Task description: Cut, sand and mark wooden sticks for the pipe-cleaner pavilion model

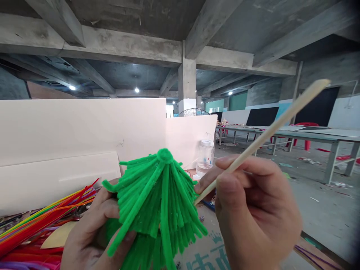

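Note:
My left hand [92, 232] grips a green pipe-cleaner tree [157, 202] from its left and lower side; the fuzzy strands fan down in tiers from a round knot at the top. My right hand [253, 217] pinches a pale wooden stick [270, 131] like a pencil. The stick's lower tip touches the tree's right edge, and its upper end points up and to the right.
A pile of coloured pipe cleaners [42, 221] lies at the lower left. White foam boards [84, 127] stand behind the work. A clear plastic jar [205, 157] sits beyond the tree. Printed cardboard [205, 251] lies under my hands. Long tables [309, 135] and red stools stand to the right.

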### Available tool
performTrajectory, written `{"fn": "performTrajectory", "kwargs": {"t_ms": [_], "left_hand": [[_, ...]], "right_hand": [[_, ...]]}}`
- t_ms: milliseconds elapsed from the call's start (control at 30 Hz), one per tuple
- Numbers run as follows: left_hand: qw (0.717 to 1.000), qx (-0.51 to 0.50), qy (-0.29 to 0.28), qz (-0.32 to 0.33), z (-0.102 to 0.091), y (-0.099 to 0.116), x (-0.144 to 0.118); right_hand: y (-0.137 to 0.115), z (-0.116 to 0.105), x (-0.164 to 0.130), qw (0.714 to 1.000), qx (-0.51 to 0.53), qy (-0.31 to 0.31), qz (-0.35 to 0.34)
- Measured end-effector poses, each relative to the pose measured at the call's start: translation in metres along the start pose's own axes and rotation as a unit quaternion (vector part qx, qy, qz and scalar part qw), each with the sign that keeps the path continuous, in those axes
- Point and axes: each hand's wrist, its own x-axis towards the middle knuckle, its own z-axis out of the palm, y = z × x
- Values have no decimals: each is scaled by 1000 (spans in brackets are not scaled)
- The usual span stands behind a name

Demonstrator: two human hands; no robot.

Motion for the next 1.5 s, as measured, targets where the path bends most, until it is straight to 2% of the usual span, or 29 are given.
{"fn": "performTrajectory", "kwargs": {"t_ms": [67,167,267,367,500,667,1000,1100,1267,1500], "left_hand": [[1000,-6,5,24,0,-3,-1],[999,-12,-5,51,-2,-8,-1],[998,12,-28,56,-4,-11,4],[998,17,-45,36,-4,-12,9],[993,-55,-82,-59,-1,-14,14],[956,-163,-130,-208,1,-24,20],[911,-208,-172,-312,9,-25,27],[908,-219,-156,-321,12,-28,28],[908,-240,-150,-307,16,-29,28],[921,-229,-138,-283,13,-26,27]], "right_hand": [[1,0,-1,1000,1,4,-28],[5,2,-1,999,7,8,-33],[9,5,1,1000,-4,5,-16],[13,8,7,1000,2,-4,30],[18,9,15,993,46,-26,106],[27,7,22,980,76,-52,176],[34,4,29,964,77,-100,233],[40,5,31,956,81,-114,259],[50,5,32,966,91,-62,233],[40,6,30,967,71,-85,228]]}}
